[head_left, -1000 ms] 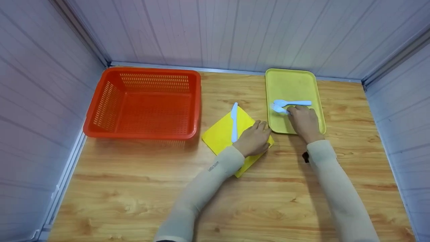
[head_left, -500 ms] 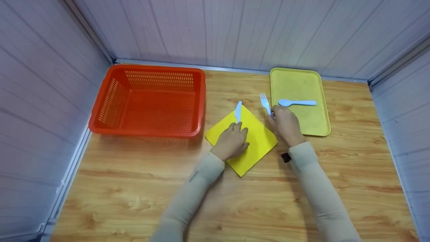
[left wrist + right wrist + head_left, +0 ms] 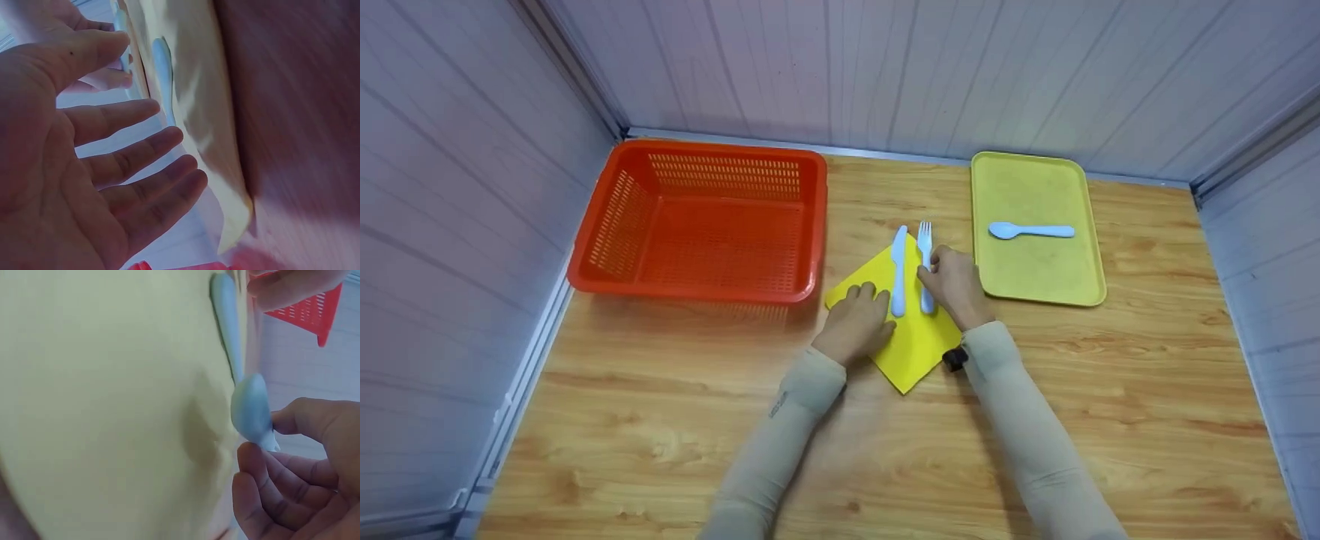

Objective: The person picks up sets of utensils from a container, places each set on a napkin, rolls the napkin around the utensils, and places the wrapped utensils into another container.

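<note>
My right hand [image 3: 956, 286] pinches a light-blue plastic fork [image 3: 925, 259] between thumb and fingers, its tines toward the back wall. The fork is over the yellow folded cloth [image 3: 906, 360], alongside a light-blue knife [image 3: 898, 274] that lies on it. In the right wrist view the fork's handle end [image 3: 251, 410] faces the camera. My left hand [image 3: 855, 322] is over the cloth's left part, left of the knife. In the left wrist view its fingers [image 3: 140, 146] are spread and hold nothing.
A yellow tray [image 3: 1035, 277] at the back right bears a light-blue spoon [image 3: 1030, 230]. An orange-red plastic basket [image 3: 697, 289] stands at the back left. Panelled walls [image 3: 862, 75] border the wooden table [image 3: 885, 465].
The right hand has taken the fork from the tray leftward to the cloth and turned it parallel to the knife. My left hand has moved left, past the knife.
</note>
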Demonstrator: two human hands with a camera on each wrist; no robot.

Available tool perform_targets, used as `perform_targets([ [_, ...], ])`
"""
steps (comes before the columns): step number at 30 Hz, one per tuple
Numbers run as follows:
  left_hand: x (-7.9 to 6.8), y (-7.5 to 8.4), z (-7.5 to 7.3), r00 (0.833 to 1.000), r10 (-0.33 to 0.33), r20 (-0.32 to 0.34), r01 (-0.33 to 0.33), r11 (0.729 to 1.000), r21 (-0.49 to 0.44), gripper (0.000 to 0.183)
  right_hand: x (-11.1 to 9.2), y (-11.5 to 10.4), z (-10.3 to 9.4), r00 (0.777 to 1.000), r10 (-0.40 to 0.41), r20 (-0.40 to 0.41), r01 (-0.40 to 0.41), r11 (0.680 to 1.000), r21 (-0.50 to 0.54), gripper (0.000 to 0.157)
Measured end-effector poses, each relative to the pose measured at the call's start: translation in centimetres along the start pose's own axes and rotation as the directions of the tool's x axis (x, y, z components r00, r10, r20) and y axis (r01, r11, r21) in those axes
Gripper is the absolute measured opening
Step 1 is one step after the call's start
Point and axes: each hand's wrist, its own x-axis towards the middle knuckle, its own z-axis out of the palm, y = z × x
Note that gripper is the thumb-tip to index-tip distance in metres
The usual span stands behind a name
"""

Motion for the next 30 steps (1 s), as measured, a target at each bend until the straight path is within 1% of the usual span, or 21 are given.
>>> perform_targets([
  [4,-0.2,-0.3,0.2,1.000,-0.006,0.019,0.006,1.000,0.001,0.050,0.1,-0.2,1.0,1.000,-0.002,-0.003,0.002,1.000,0.005,0.018],
  [9,-0.4,-0.4,0.4,1.000,-0.003,0.022,0.003,1.000,0.009,0.045,0.3,-0.5,1.8,1.000,-0.012,-0.022,0.013,0.999,0.031,0.015],
  [17,-0.4,-0.2,0.4,0.999,-0.010,0.043,0.010,1.000,0.006,0.050,0.6,-0.6,2.1,1.000,0.025,0.001,-0.025,0.999,0.032,0.017],
  [21,-0.4,-0.3,0.5,0.999,-0.013,0.044,0.013,1.000,0.014,0.051,0.7,-0.6,2.3,1.000,0.029,0.001,-0.029,0.999,0.024,0.019],
  [27,-0.3,-0.5,0.8,1.000,-0.003,0.016,0.002,1.000,0.015,0.050,0.5,-0.6,2.3,0.999,-0.027,-0.046,0.028,0.999,0.022,0.025],
  [30,-0.3,-0.6,0.9,1.000,-0.009,0.013,0.009,1.000,0.012,0.051,0.5,-0.6,2.4,0.997,-0.047,-0.062,0.049,0.998,0.030,0.027],
])
